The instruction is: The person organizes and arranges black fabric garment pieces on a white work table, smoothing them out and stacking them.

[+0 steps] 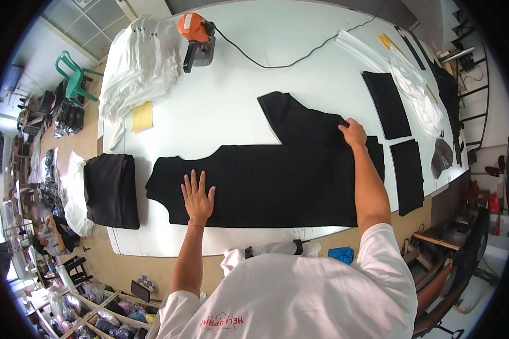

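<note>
A long black fabric panel (266, 186), cut in a garment shape, lies flat across the near side of the white table. My left hand (198, 198) rests palm down on it toward its left end, fingers spread. At the panel's far right, my right hand (353, 134) is closed on the edge of another black fabric piece (305, 121). That piece reaches away from me at a slant, and its near part merges with the long panel, so where one ends is hard to make out.
Folded black fabric (112, 192) sits at the table's left edge. Behind it are a yellow sheet (142, 117), a pile of white fabric pieces (138, 68) and an orange corded cutting machine (195, 42). Rightward lie black rectangular pieces (387, 104), white cloth (418, 96) and a dark cap (441, 158).
</note>
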Tool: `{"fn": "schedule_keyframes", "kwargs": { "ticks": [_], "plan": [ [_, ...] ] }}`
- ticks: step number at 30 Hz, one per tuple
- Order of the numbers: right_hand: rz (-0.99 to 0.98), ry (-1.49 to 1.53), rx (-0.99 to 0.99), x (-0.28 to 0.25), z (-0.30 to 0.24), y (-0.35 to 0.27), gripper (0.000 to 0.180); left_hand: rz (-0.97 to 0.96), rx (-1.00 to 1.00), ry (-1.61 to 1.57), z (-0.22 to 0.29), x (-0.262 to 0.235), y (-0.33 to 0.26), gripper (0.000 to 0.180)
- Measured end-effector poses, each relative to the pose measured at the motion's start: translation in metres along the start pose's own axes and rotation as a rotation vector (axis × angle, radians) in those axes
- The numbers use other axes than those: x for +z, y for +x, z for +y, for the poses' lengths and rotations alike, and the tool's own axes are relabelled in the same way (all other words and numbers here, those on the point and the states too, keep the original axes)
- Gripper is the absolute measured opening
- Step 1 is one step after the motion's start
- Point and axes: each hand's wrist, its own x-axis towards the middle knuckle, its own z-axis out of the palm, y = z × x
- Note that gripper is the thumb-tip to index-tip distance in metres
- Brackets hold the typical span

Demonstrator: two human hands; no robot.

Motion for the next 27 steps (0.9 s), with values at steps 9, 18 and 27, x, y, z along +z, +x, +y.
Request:
{"fn": "schedule_keyframes", "kwargs": {
  "ticks": [9,18,27],
  "plan": [
    [0.303,0.316,-0.486,-0.11,-0.091,0.056,0.052,0.007,-0.061,0.059,-0.038,-0.005,0.021,0.058],
    [0.258,0.715,-0.115,-0.112,-0.01,0.067,0.07,0.005,-0.046,0.072,-0.045,-0.004,0.028,0.058],
    [-0.106,0.04,0.371,0.011,0.189,-0.184,0.076,0.036,-0.048,0.091,-0.043,0.002,0.024,0.056]
  ]
}}
